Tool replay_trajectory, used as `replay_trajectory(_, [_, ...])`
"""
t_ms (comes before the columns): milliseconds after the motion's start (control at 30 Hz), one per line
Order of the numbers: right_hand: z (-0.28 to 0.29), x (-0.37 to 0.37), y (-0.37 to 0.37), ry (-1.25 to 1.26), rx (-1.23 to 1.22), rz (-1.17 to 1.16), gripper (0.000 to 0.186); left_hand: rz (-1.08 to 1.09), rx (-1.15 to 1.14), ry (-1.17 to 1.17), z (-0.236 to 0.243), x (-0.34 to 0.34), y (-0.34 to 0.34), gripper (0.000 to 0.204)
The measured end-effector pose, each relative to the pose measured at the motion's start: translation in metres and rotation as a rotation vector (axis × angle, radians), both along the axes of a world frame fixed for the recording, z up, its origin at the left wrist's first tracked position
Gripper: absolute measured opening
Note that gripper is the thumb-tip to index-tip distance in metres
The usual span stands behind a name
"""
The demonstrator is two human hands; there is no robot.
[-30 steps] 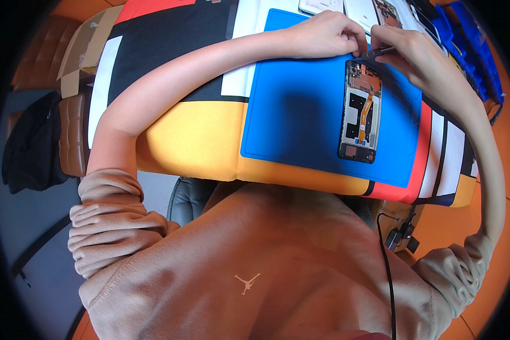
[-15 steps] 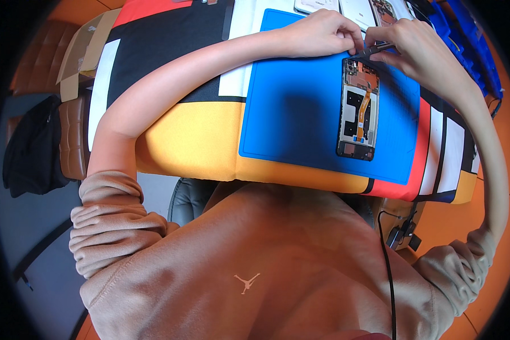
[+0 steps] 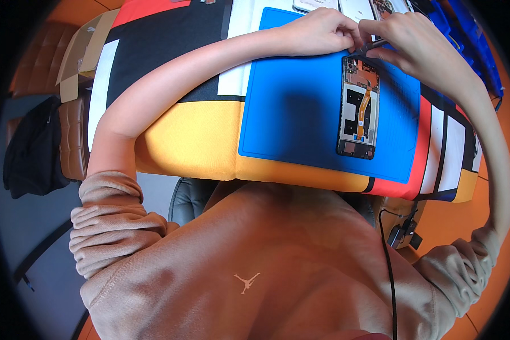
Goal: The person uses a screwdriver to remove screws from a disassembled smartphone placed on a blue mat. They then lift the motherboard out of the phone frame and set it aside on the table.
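Note:
An opened phone lies lengthwise on a blue mat, its copper-toned inner parts and orange ribbon cable showing. My left hand is closed at the phone's top end, its fingertips curled downward; what they grip is too small to make out. My right hand grips a thin dark tool, angled toward the top corner of the phone beside my left fingertips.
Other phones lie along the back of the patterned cloth. Blue parts bins stand at the back right. A cardboard box, brown leather seat and black bag are at left; cables hang below right.
My right hand has shifted up and to the left, with its index finger extending further over the tool. My left hand and the phone appear slightly higher and further left.

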State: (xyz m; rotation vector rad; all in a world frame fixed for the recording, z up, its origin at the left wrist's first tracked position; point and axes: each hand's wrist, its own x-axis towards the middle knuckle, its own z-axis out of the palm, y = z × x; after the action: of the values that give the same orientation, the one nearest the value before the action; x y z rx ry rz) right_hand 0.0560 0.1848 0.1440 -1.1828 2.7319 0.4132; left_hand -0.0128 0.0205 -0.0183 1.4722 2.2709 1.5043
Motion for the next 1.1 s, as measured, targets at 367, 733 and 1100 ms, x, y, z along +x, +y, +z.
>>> replay_trajectory(367, [0.016, 0.004, -0.029, -0.043, 0.234, -0.009, 0.016, -0.116, 0.013, -0.246, 0.019, 0.008, -0.014, 0.025])
replay_trajectory(733, [0.030, 0.012, -0.046, -0.130, 0.076, 0.010, 0.021, -0.142, 0.193, -0.250, 0.019, 0.014, -0.014, 0.028])
replay_trajectory(1100, [0.040, 0.026, -0.058, -0.201, -0.121, -0.132, 0.017, -0.124, 0.108, -0.234, 0.017, 0.007, -0.015, 0.020])
